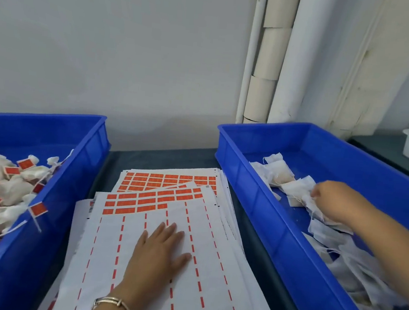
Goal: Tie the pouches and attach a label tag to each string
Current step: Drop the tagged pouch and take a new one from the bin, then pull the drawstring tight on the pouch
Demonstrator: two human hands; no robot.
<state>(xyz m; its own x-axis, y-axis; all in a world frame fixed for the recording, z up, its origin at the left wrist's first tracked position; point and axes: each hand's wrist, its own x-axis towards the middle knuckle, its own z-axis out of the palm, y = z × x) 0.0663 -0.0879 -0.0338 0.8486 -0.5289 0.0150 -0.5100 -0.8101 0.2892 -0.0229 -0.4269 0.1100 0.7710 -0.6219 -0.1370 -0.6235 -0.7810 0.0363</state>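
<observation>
Nearest us, left hand (159,252) lies flat, fingers straight, on the top label sheet (186,289), w/ orange stickers (145,202) left only at its far end. Right hand (332,203) reaches into the right bin (256,196), fingers curled into loose pouches (294,190); we can't tell if one is pinched. Risks, we judge: strings (298,200) look tangled, so several pouches may lift at once; sheets may slide if the palm lifts. Tagged pouches (2,191) fill the left bin (71,192).

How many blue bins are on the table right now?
2. One blue bin sits at the left, holding tied pouches with orange tags. The other blue bin sits at the right, holding untied pouches. Both run past the frame edges.
</observation>
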